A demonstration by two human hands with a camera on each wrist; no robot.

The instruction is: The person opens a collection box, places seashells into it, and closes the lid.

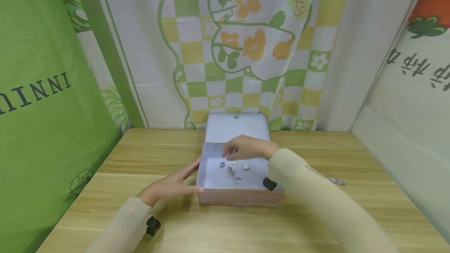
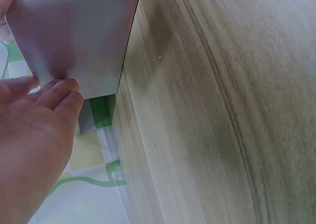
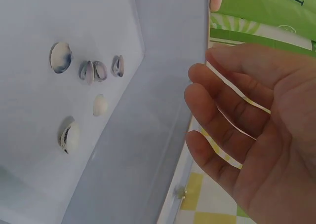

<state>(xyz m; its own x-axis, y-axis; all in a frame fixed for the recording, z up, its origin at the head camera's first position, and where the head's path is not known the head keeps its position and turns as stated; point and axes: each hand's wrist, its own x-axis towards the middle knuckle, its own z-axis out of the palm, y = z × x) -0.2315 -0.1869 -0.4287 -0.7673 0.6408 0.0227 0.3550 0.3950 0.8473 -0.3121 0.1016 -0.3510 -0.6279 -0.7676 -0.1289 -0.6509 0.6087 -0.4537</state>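
Observation:
A pinkish metal box (image 1: 223, 197) with a pale inside stands on the table, its hinged lid (image 1: 236, 129) tipped back. Several small seashells (image 1: 247, 167) lie scattered on its floor; the right wrist view shows pale and purplish shells (image 3: 60, 57) there. With fingers spread and fairly straight, my left hand (image 1: 172, 187) touches the box's left side, thumb near the front corner. Over the back part of the box hovers my right hand (image 1: 246, 147), above the shells. Its fingers (image 3: 202, 98) are loosely bent, and nothing shows between them.
A few more shells (image 1: 336, 180) lie on the wooden table (image 1: 158, 155) to the right of the box, partly hidden by my right sleeve (image 1: 316, 190). A patterned curtain (image 1: 197, 50) hangs behind the table, with a green cloth (image 1: 42, 139) along the left.

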